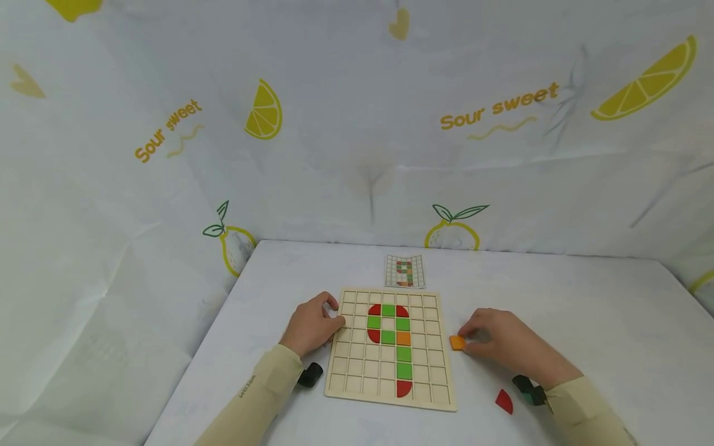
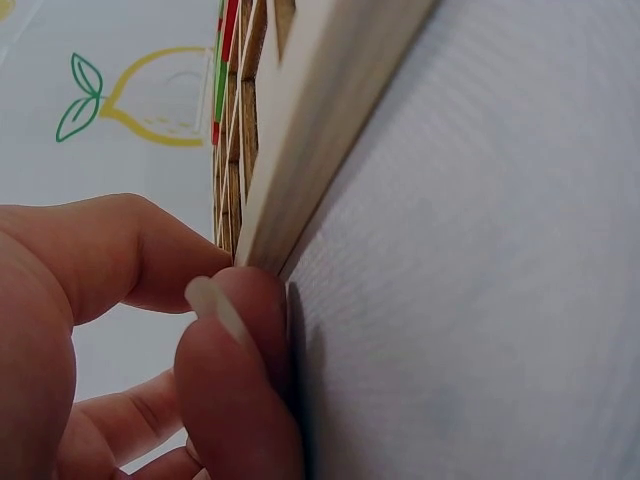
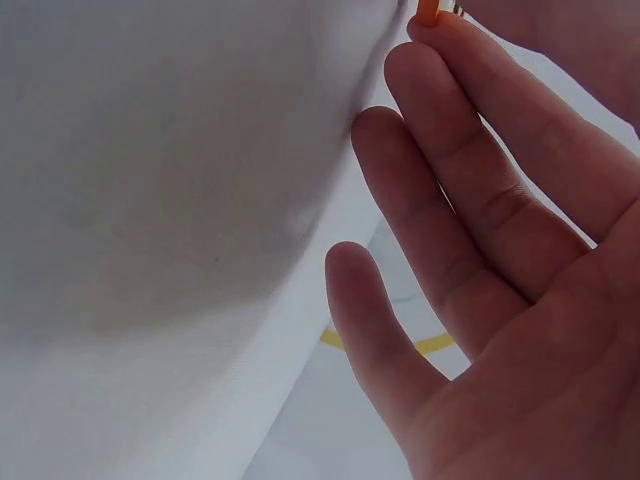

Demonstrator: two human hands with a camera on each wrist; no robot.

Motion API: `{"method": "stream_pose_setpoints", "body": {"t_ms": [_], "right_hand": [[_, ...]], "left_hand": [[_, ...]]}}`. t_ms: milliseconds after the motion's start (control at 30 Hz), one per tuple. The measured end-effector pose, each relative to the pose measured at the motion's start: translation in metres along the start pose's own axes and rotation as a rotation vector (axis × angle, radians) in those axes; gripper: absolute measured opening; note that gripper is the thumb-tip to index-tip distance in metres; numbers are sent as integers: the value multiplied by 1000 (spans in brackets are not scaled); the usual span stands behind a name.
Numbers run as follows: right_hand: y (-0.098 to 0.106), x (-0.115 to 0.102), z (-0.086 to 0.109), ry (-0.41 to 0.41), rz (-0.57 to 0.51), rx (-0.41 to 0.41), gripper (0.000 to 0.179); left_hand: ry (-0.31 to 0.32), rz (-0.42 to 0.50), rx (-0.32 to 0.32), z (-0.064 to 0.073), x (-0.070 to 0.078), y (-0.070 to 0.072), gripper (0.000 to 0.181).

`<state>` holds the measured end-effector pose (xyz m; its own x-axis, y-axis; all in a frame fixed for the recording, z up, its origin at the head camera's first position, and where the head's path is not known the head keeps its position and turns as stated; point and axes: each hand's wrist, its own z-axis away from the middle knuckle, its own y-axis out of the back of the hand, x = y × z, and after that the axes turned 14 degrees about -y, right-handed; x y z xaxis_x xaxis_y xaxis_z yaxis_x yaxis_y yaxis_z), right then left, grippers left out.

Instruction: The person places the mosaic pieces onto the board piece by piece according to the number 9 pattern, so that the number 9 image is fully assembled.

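Note:
A wooden grid board [image 1: 357, 365] lies on the table with red, green and orange tiles forming a 9-like shape. My left hand [image 1: 312, 325] is at the board's left side, thumb and fingertips touching its edge; the left wrist view shows this contact beside the board's side face [image 2: 320, 120]. Right of the board, my right hand [image 1: 502, 337] pinches an orange square tile [image 1: 457, 343] between thumb and index finger. Only a sliver of that orange tile [image 3: 428, 12] shows in the right wrist view, where the other fingers extend loosely.
Behind the board lies a pattern card [image 1: 404, 271] printed with a similar coloured figure. A loose red quarter-round tile [image 1: 504, 401] rests on the white table [image 1: 535, 279] near my right wrist. A lemon-print cloth [image 1: 334, 124] hangs behind the table.

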<state>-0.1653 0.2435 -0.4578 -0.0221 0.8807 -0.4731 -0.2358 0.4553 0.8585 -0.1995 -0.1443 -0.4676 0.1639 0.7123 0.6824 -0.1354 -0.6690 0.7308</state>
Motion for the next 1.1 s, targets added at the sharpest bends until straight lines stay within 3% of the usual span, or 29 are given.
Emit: {"method": "stream_pose_setpoints", "body": {"t_ms": [200, 533, 933, 1100], "right_hand": [[-2, -7, 3, -55, -32, -35, 19], [-3, -38, 11, -45, -8, -37, 17], [-14, -78, 25, 44, 26, -34, 14], [-19, -88, 31, 129, 44, -34, 12]], "left_hand": [[4, 3, -9, 2, -2, 0, 24], [11, 7, 1, 0, -7, -2, 23], [0, 5, -4, 2, 1, 1, 24], [-2, 5, -1, 1, 2, 2, 24]]}}
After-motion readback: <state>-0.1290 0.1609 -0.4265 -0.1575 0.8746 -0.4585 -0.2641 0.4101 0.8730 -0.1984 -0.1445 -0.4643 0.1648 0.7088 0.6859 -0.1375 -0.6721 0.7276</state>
